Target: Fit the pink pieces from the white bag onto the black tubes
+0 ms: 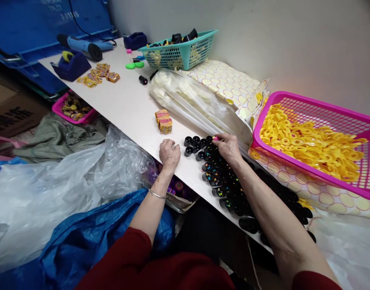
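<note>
Left hand (169,154) rests palm down, fingers curled under, wrist straight. Right hand (228,147) lies just to its right, fingertips pinched together, forearm stretched forward.

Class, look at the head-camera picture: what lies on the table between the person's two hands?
Between the left hand and the right hand, the head view shows black caps standing on the white table.

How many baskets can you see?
3. A teal basket sits at the far end of the table, a big pink basket of yellow rings is at the right, and a small pink basket sits below the table's left edge. Others may be hidden.
</note>
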`<state>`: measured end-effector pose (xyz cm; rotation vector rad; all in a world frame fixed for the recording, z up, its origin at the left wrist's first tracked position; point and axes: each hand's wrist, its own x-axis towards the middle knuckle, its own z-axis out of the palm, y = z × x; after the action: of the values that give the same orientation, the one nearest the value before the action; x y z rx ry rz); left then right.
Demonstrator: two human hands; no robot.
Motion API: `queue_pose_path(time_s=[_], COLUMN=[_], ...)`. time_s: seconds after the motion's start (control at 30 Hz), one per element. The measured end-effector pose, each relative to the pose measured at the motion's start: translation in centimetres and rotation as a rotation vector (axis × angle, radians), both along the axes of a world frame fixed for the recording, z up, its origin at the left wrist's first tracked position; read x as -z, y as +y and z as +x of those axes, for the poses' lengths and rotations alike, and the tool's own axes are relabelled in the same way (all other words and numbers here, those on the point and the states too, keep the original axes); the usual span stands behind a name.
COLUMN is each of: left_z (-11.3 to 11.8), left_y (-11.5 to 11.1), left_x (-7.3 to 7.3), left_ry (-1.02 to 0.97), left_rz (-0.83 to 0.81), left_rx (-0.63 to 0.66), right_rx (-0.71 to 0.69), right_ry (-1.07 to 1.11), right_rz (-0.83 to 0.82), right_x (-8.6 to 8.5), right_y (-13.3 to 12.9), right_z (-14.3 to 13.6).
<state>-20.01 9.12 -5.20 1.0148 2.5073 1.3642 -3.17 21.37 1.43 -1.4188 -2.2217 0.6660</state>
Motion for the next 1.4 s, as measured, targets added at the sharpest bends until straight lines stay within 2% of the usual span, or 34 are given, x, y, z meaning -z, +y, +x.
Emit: queue_pose_path(time_s=[0.1,0.2,0.57,0.67,0.83,0.93,1.03,1.2,1.27,1.33,1.4], left_z=[0.0,0.0,0.0,0.0,0.0,0.1,0.1,0.0,0.0,0.0,0.0], left_y=[0.0,0.0,0.0,0.0,0.0,0.0,0.1,0.1,0.1,0.1,0.1], left_x=[-0.1,-0.1,0.0,0.0,-0.1,-0.3,-0.3,0.0,0.1,0.0,0.0], left_ry=[0.002,0.004,0.002,0.007,0.004,-0.010,-0.012,-0.008,-0.009,-0.004,0.000], left_rz=[0.000,-0.006,-0.003,-0.008,-0.008,-0.011,-0.014,-0.011,-0.013,-0.014,-0.013], left_rx=[-0.006,-0.002,0.007,0.005,-0.002,-0.004,-0.008,0.003,-0.005,-0.014,-0.019], right_rx=[0.022,0.033,-0.039,-0.005,0.054,-0.003,-0.162,-0.312,-0.370,-0.391,-0.338], right_ry=[-0.163,-0.333,-0.364,-0.209,0.324,0.411,0.261,-0.291,-0.446,-0.500,-0.448], right_rz=[0.052,0.038,0.068,0.035,-0.125,-0.207,-0.127,0.152,0.252,0.304,0.298], right_x=[-0.5,-1.2,-0.7,-0.2,0.5,0.2,-0.4,-1.3,-1.6,-1.9,-2.2], right_y=[-0.1,-0.3,0.0,0.4,0.6,0.1,-0.4,-1.2,-1.5,-1.6,-1.6], right_z=[-0.4,-0.7,-0.6,-0.3,1.1,1.5,0.9,-0.9,-1.5,-1.7,-1.4])
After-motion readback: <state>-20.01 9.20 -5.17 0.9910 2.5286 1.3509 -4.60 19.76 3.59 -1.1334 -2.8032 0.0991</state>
